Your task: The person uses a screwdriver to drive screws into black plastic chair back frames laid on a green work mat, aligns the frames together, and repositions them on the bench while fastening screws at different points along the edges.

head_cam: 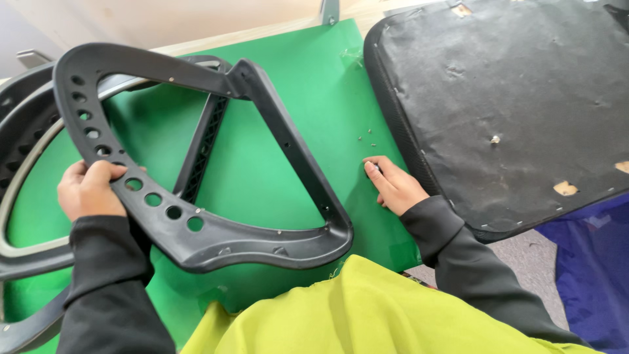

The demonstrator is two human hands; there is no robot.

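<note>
Nearest us, our left hand [88, 190] at nine o'clock wraps its fingers around the perforated rim of the black plastic frame [196, 157], held tilted over the green surface [314, 98]. At three o'clock our right hand [393, 185] rests on that surface, fingers pressed together, just beside tiny screws [367, 136]. Farther off, at one o'clock, lies the black seat pad [511, 98].

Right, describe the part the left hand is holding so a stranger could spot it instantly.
On the green table top, left of the black seat cushion, the left hand grips a black plastic chair frame. Unlike the mesh-edged frame beneath it, one curved side carries a row of round holes.
</note>
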